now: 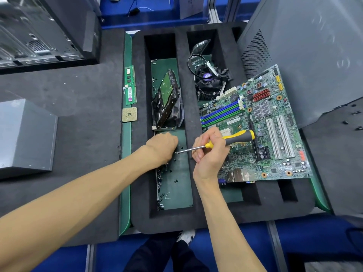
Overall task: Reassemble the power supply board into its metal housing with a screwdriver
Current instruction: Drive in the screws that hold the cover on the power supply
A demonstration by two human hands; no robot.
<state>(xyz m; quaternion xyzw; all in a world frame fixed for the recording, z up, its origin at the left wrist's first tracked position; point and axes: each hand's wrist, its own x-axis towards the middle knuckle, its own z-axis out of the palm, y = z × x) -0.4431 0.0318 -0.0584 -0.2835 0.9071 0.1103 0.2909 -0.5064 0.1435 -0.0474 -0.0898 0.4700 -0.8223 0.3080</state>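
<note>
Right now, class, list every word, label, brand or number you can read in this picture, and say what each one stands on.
Nothing here can be read with certainty.
Memory stick: stickers, print too small to read.
Circuit board: white sticker and printed markings, blurred.
Fan: purple round sticker, too small to read.
Screwdriver: no marking visible on the handle.

A dark grey foam mat (82, 91) covers the bench, with a green mat (125, 154) showing beside it. On these sit a black foam tray (196, 118) with long compartments, a memory stick (130, 85), a processor chip (129, 114), a grey metal box (25, 138) at the left, and computer cases at the far left (45, 30) and far right (306, 46).
</note>
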